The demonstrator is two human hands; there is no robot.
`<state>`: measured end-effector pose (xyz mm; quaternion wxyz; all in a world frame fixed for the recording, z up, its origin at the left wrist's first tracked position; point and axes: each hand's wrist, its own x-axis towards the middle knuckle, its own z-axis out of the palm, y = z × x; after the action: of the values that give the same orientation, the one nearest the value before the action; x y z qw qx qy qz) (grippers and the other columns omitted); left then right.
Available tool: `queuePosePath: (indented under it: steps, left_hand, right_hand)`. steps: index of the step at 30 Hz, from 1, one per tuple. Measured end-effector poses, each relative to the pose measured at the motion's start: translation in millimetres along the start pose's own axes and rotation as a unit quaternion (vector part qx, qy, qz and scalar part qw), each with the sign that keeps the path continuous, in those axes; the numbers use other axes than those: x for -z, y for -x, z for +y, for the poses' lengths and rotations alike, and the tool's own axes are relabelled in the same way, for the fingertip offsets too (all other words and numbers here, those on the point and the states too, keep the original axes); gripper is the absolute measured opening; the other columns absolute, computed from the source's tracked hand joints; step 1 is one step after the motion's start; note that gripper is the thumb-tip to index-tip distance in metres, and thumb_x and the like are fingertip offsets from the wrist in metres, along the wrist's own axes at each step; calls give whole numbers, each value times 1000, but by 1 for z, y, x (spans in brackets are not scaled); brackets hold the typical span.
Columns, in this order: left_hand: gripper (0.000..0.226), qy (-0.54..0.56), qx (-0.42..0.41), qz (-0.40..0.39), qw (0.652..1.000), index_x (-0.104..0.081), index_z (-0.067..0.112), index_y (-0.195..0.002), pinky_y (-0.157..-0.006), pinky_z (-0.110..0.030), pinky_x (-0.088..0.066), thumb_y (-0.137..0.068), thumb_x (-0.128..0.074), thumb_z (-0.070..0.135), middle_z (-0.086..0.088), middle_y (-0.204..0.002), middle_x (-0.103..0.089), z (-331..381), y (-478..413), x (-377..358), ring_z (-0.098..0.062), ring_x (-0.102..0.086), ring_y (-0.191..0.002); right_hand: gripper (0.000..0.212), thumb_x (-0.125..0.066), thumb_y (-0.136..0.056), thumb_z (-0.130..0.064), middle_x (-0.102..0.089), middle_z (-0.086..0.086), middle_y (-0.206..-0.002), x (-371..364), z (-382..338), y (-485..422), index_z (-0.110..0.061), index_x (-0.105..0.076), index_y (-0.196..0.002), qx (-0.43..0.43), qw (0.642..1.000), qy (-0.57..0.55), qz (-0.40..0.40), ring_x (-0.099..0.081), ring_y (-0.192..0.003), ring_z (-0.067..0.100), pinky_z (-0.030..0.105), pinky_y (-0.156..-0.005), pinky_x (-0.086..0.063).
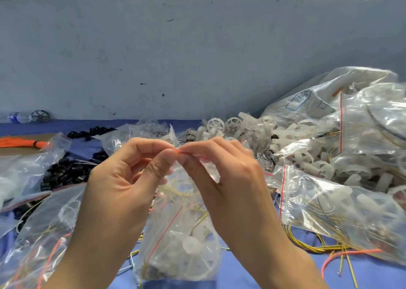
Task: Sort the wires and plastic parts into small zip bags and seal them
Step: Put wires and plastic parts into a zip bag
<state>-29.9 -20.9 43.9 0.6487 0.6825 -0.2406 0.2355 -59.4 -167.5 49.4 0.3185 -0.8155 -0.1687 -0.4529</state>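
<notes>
Zip bag of wires and plastic parts hangs over the table, its mouth pinched by left hand and right hand held together; sealing looks underway, next pressing outward along the strip.

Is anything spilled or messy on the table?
Yes. White plastic wheels lie in a loose heap beside the big bag on the right, and yellow wires and an orange wire trail over the blue table near the front right, outside any bag. The small bag pinched by the left hand and right hand looks fine.
</notes>
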Motion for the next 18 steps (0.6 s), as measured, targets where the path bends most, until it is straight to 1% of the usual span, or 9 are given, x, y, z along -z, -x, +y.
queuePosePath:
  steps: [2, 4, 7, 10, 12, 14, 16, 17, 18]
  left_hand:
    - [11, 6, -7, -1, 1000, -70, 33, -85, -62, -12, -51, -79, -69, 43, 6, -77, -71, 0, 1, -2, -5, -64, -66]
    - [14, 12, 2, 1, 1000, -69, 35, -86, -65, -15, -53, -80, -66, 46, 6, -80, -71, -1, 2, -4, -5, -65, -69]
    - [21, 17, 22, -8, 1000, -69, 34, -90, -66, -17, -55, -80, -62, 51, 6, -83, -72, -1, 3, -6, -6, -66, -70]
    - [22, 6, 23, -14, 1000, -69, 32, -90, -66, -18, -55, -83, -60, 50, 5, -82, -72, 1, 4, -7, -7, -65, -69]
    - [20, -16, 18, 3, 1000, -67, 34, -88, -65, -19, -54, -84, -58, 51, 4, -80, -71, -1, 5, -9, -8, -64, -67]
    - [17, -61, 7, 30, 998, -63, 37, -86, -63, -19, -52, -87, -53, 51, 6, -78, -69, -2, 8, -13, -9, -63, -65]
    - [15, -96, 0, 57, 994, -58, 39, -86, -62, -25, -51, -90, -46, 48, 11, -77, -68, -4, 11, -17, -8, -64, -65]
    - [15, -110, -2, 65, 992, -56, 39, -86, -61, -26, -50, -91, -44, 46, 13, -77, -67, -5, 12, -18, -7, -64, -66]
    - [14, -120, -5, 69, 990, -55, 38, -86, -60, -22, -49, -91, -42, 43, 15, -76, -66, -6, 13, -18, -6, -65, -66]
  right_hand:
    - [14, -59, -97, -38, -65, -13, -90, -2, 0, 2, -27, -68, -99, -1, 1000, 22, -5, -58, -83, 15, 39, -83, -45]
    - [15, -57, -99, -37, -63, -12, -90, -4, -1, 4, -26, -66, -99, 5, 999, 39, -4, -56, -83, 15, 38, -83, -44]
    - [14, -54, -100, -35, -61, -11, -92, -5, -2, 5, -25, -64, -100, 8, 999, 37, 0, -54, -85, 15, 37, -83, -44]
    - [14, -55, -100, -33, -61, -12, -92, -5, -2, 6, -23, -64, -101, 1, 999, 32, 2, -55, -86, 15, 37, -84, -44]
    - [14, -55, -99, -34, -61, -12, -92, -5, -2, 6, -23, -65, -100, -2, 999, 32, 2, -55, -86, 15, 38, -84, -44]
    - [15, -55, -99, -36, -61, -12, -91, -6, -3, 7, -24, -65, -99, -5, 999, 37, -1, -56, -85, 15, 38, -85, -44]
    - [16, -55, -99, -37, -62, -12, -91, -7, -4, 7, -25, -65, -98, -5, 999, 43, -4, -56, -85, 15, 38, -86, -43]
    - [17, -54, -99, -38, -62, -12, -91, -7, -5, 7, -26, -65, -99, -3, 999, 47, -6, -56, -85, 15, 37, -86, -43]
    - [18, -53, -99, -39, -62, -12, -91, -7, -6, 6, -26, -65, -99, 1, 999, 52, -9, -56, -84, 15, 37, -86, -43]
